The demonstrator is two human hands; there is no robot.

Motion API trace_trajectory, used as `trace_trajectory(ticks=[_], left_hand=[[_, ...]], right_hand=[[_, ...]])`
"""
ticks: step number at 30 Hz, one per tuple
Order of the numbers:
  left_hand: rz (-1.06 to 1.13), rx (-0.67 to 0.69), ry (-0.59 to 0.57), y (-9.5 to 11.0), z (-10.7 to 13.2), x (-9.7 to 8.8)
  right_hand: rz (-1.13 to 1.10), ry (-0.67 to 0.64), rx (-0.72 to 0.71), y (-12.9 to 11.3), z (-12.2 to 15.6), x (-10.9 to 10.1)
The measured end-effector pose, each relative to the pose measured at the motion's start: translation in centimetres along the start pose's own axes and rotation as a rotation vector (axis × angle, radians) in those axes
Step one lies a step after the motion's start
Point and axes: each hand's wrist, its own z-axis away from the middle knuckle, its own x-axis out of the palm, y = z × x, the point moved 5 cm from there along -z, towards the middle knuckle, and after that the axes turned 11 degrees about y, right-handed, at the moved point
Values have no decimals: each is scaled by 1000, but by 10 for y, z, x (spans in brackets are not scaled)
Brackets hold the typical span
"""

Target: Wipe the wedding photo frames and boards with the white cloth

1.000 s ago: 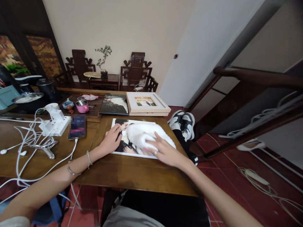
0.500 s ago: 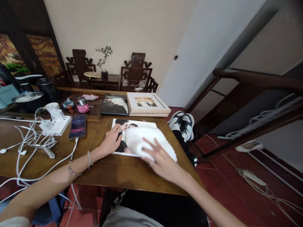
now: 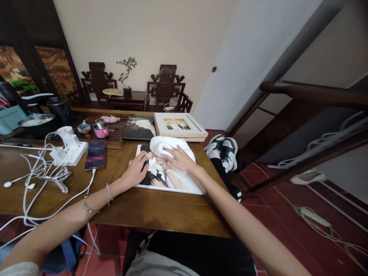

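A photo panel (image 3: 172, 185) with a white border lies flat on the wooden table and shows a couple. My left hand (image 3: 137, 169) rests on its left edge, fingers stretched out over the picture and holding nothing. Bunched over the panel's far part is a fluffy white cloth (image 3: 161, 143). My right hand (image 3: 181, 159) grips this cloth and presses it against the picture, its fingers partly sunk in the folds. The cloth hides the panel's upper right part and reaches toward the framed picture behind.
Behind stand a light wooden picture frame (image 3: 184, 134) and a dark photo panel (image 3: 135, 132). At left lie a phone (image 3: 95, 155), a power strip (image 3: 71, 155) and tangled white cables. A pink cup (image 3: 101, 131) sits farther back. A person's shoes (image 3: 228, 149) are beyond the right edge.
My right hand has slid the white cloth away from me, toward the panel's far edge, uncovering the lower part of the picture. My left hand has stayed in place.
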Motion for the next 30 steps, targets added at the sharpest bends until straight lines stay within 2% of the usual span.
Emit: trace_trajectory(ticks=[3, 5, 8, 13, 16, 18, 20, 23, 25, 28, 30], left_hand=[[8, 4, 3, -1, 0, 0], [17, 13, 11, -1, -1, 1], [21, 15, 18, -1, -1, 2], [8, -6, 17, -2, -1, 3], [8, -1, 21, -2, -1, 3], [11, -6, 23, -3, 0, 3], [18, -10, 24, -4, 0, 4], [36, -1, 28, -5, 0, 5], [61, -9, 48, -5, -1, 3], [144, -32, 130, -2, -4, -5], [204, -40, 212, 1, -5, -14]], right_hand=[[20, 44, 18, 4, -13, 4], [24, 40, 2, -1, -3, 3], [2, 1, -59, -21, 34, -4], [-66, -79, -189, -64, 109, -28], [-104, -118, -259, -73, 129, -36], [-100, -111, -264, -65, 125, -35], [-72, -89, -226, -49, 108, -31], [30, -55, -103, -25, 72, -20], [140, -55, -6, -18, 50, -12], [232, -69, 58, -30, 31, -1], [183, -82, -17, -51, 31, 4]])
